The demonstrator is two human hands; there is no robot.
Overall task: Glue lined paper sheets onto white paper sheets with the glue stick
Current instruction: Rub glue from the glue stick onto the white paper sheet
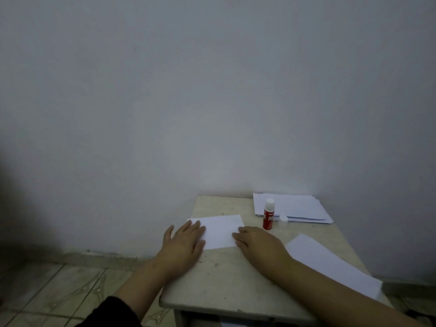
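A white paper sheet (220, 230) lies flat near the left edge of the table (226, 279), its left corner slightly past that edge. The glue stick (268, 214) stands upright just right of the sheet, apart from it: red body, white top, uncapped. Its white cap (283, 218) lies beside it, touching the front edge of a paper stack (295, 207) in the far right corner. A second stack of white sheets (330, 263) lies flat along the right edge, angled toward the near corner.
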